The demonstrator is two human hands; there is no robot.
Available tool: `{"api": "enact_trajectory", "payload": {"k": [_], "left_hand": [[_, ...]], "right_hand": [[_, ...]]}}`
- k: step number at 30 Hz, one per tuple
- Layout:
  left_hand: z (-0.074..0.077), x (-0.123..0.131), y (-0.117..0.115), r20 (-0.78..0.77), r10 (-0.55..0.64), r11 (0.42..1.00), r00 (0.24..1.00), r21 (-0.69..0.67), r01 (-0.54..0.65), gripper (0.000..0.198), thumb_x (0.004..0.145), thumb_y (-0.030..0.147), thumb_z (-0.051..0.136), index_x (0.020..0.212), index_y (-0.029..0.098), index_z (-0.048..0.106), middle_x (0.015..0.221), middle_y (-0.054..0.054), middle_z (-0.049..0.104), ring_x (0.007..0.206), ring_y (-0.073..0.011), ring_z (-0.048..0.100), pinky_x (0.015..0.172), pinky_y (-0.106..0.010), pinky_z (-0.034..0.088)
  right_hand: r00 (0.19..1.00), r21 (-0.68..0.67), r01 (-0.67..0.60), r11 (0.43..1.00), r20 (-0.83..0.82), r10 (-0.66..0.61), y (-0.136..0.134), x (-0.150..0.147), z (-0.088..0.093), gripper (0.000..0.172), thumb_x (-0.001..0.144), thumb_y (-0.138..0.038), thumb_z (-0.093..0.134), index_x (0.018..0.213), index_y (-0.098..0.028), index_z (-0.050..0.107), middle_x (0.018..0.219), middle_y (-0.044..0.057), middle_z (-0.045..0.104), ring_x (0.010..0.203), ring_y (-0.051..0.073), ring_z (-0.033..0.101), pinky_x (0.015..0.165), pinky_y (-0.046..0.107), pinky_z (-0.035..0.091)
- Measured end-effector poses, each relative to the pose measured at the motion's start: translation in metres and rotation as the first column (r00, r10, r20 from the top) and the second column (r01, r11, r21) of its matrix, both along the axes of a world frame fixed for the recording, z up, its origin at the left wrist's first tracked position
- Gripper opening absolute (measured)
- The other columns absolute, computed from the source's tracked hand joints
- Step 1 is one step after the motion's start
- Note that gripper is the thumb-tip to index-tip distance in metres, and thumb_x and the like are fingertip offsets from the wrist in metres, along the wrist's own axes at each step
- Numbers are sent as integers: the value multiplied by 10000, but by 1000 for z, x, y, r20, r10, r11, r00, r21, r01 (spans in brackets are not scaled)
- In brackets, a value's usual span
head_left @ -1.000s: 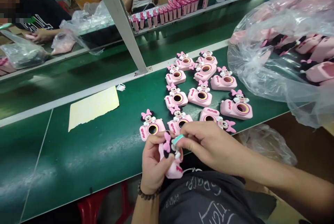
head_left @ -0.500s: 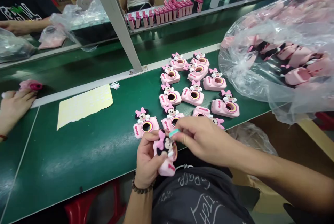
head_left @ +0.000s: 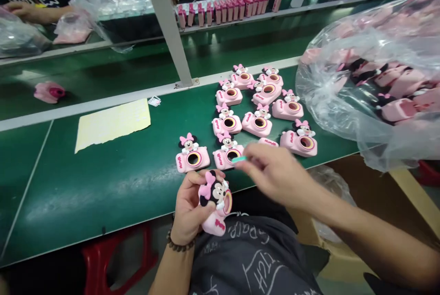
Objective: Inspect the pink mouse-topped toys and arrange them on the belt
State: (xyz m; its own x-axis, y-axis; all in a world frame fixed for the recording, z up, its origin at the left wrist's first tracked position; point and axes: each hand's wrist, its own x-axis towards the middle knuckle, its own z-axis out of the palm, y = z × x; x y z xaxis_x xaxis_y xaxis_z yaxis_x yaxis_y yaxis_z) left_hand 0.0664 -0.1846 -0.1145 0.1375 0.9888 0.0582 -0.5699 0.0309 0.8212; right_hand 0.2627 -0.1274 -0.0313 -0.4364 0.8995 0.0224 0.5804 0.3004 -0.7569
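Note:
My left hand is wrapped round a pink toy camera case topped with a mouse figure wearing a pink bow. The case is tilted, its round lens opening facing right. My right hand pinches a small teal piece, whose exact kind I cannot make out. It is apart from the held case, up and to the right. Beyond my hands, several similar pink camera cases lie on the green bench. One case is partly hidden behind my right hand.
A clear plastic bag of pink cases lies at right. A torn yellow sheet is on the bench at left. Behind a metal post, pink boxy pieces line a shelf. Another pink case sits far left. Co-workers are opposite.
My right hand with the teal piece has moved away from the held case, to the right. The left hand tilts the case slightly. A co-worker's hand has left the pink case at far left.

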Motion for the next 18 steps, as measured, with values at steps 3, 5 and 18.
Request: {"api": "enact_trajectory", "payload": {"k": [3, 5, 18], "left_hand": [[-1, 1, -4, 111, 17, 999, 994, -41, -13, 315, 802, 245, 751, 1059, 237, 569, 1134, -75, 661, 1080, -245, 646, 847, -354, 556], [2, 2, -6, 173, 26, 998, 985, -66, -14, 317, 794, 263, 745, 1045, 236, 554, 1115, -78, 658, 1054, -260, 658, 890, -418, 547], [20, -11, -16, 229, 204, 943, 952, -306, -128, 442, 659, 412, 792, 994, 256, 549, 1012, -81, 606, 1087, -359, 623, 905, -575, 533]], "right_hand": [[999, -6, 31, 999, 14, -31, 3, 7, -3, 268, 963, -321, 575, 738, -178, 547, 592, -45, 441, 549, 104, 369, 521, 257, 280], [999, -52, -30, 998, -22, 29, 1, 7, -4, 260, 978, -338, 550, 771, -181, 570, 612, -37, 466, 555, 108, 381, 521, 262, 291], [959, -395, -90, 914, -282, -28, -1, -24, -37, 350, 985, -511, 522, 831, -200, 572, 738, -7, 501, 670, 136, 440, 597, 257, 385]]}}
